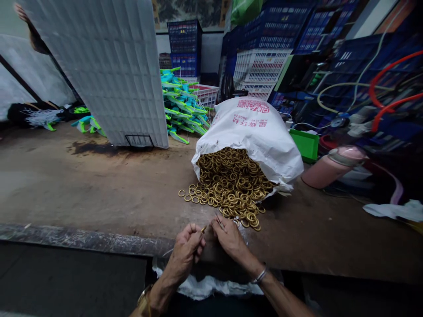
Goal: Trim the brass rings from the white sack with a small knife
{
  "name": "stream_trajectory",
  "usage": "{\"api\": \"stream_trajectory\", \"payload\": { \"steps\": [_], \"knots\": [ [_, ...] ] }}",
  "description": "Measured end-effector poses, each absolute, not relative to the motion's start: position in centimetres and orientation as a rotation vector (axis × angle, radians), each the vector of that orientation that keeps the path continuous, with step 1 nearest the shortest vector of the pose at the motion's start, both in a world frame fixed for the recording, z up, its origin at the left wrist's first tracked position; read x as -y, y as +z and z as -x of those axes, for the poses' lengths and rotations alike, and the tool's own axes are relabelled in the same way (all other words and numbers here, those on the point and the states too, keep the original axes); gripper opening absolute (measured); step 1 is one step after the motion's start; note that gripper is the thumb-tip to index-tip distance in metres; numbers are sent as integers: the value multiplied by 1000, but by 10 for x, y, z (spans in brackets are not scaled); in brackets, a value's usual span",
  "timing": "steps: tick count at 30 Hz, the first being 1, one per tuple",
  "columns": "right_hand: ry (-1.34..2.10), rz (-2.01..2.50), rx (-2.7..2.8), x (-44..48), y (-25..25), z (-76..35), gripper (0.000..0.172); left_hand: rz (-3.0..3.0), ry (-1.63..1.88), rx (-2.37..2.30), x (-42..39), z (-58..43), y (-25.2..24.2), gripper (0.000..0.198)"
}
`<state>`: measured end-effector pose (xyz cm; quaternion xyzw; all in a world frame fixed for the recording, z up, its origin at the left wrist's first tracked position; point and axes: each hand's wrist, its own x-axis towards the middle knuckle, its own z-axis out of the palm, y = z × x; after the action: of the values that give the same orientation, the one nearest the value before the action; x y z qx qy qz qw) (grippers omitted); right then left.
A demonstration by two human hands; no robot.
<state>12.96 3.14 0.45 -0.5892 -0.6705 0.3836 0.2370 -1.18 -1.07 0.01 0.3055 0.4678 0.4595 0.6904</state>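
Brass-coloured rings [231, 193] spill in a heap from the mouth of a white printed sack [257, 127] lying on the table. Just in front of the heap, near the table's front edge, my left hand [188, 246] pinches one brass ring [203, 229] between thumb and forefinger. My right hand [229, 235] is closed on a thin, pointed metal tool [219, 221], whose exact kind is too small to tell. Its fingers are close to the ring but a little apart from my left hand.
A tall ribbed grey panel [109, 70] stands at the back left; someone's arm [36, 37] is behind it. Teal and green pieces [185, 105] are piled beside it. Right of the sack are a green tray [304, 145] and a pink cylinder [335, 167]. White plastic [211, 286] hangs below the edge.
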Motion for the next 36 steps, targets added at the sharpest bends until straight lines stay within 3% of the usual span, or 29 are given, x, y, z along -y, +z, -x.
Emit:
{"api": "stream_trajectory", "payload": {
  "steps": [3, 9, 20, 32, 36],
  "knots": [
    [801, 1622, 2130, -28, 2, -133, 19, -674, 1027, -1079, 9, 14, 3, 29],
    [742, 1581, 2427, -18, 3, -128, 33, -701, 1054, -1080, 8, 14, -2, 32],
    [438, 1864, 2520, -47, 7, -108, 24, -651, 1025, -871, 25, 29, 1, 29],
    [165, 1560, 2679, -122, 17, -37, 25, -307, 1174, -816, 21, 50, 3, 22],
    [164, 1583, 2686, -125, 8, -30, 21, -203, 1177, -783, 20, 56, 1, 33]
  ]
}}
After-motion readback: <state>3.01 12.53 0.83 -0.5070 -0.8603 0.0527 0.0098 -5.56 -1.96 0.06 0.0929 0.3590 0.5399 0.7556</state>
